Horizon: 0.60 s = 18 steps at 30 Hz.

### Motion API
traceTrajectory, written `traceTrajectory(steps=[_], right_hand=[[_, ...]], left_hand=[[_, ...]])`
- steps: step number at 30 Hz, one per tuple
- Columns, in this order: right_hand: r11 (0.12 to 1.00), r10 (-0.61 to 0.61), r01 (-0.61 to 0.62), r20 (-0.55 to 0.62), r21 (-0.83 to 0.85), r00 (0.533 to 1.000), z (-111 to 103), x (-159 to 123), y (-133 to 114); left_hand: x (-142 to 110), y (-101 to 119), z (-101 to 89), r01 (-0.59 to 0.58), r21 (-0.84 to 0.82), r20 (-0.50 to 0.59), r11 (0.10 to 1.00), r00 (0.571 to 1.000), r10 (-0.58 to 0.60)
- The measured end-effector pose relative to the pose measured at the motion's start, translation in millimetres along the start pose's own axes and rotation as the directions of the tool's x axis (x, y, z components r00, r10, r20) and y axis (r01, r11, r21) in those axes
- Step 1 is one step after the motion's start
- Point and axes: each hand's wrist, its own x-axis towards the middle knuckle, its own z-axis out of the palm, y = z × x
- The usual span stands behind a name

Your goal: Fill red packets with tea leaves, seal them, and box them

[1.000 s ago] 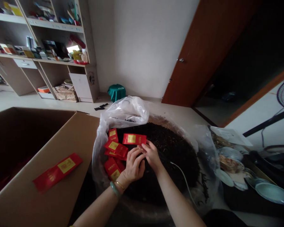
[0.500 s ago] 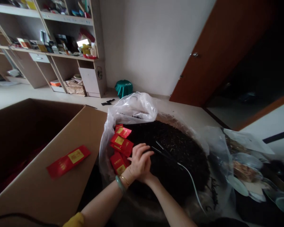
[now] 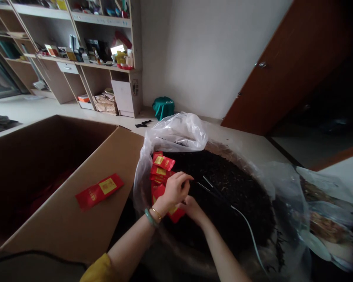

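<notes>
My left hand (image 3: 176, 189), with a green bangle and a gold bracelet at the wrist, is closed, its fingers curled together above the heap; what they hold, if anything, is hidden. Just below it, my right hand (image 3: 193, 209) pinches the edge of a red packet (image 3: 175, 215) with a yellow label. More red packets (image 3: 164, 161) lie at the left inside a clear plastic bag (image 3: 179, 131). Dark loose leaves (image 3: 229, 176), like tea, fill the bag. On them rests a dark two-armed tool (image 3: 216, 193) with metal tips and a white cord (image 3: 250, 231).
A cardboard box (image 3: 117, 152) stands at the left, with a single red packet (image 3: 100, 192) on its flap. At right are a clear bag of brown pieces (image 3: 326, 225) and a pale lid (image 3: 314, 244). Behind are a green-covered bin (image 3: 164, 107), shelves (image 3: 106, 66) and a wooden door (image 3: 270, 78).
My view has turned left, so the scene sits further right. My hands, together before, have drawn slightly apart, and a red packet now shows at my right fingers.
</notes>
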Motion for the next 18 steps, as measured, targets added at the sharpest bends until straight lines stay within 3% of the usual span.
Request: traceTrajectory(steps=[3, 7, 12, 15, 18], right_hand=[[0.975, 0.133, -0.128, -0.017, 0.182, 0.991, -30.3, -15.6, 2.8], [0.941, 0.201, -0.169, -0.081, 0.294, 0.976, -55.8, -28.3, 4.8], [0.919, 0.165, -0.073, -0.21, 0.386, 0.964, -70.1, -36.2, 9.8], [0.913, 0.151, -0.049, -0.224, 0.405, 0.963, -70.7, -35.0, 12.9], [0.906, 0.136, -0.039, -0.201, 0.422, 0.97, -67.0, -30.8, 17.2]], left_hand=[[9.9, -7.1, -7.7, 0.147, 0.084, 0.105, 0.986, 0.982, -0.155], [14.9, -18.4, -12.9, 0.302, 0.221, 0.252, 0.927, 0.901, -0.354], [12.4, -27.9, -17.2, 0.187, 0.516, 0.361, 0.836, 0.838, -0.41], [11.5, -29.3, -11.0, 0.262, 0.491, 0.286, 0.831, 0.852, -0.438], [9.0, -28.6, 1.1, 0.388, 0.289, 0.258, 0.875, 0.849, -0.461]])
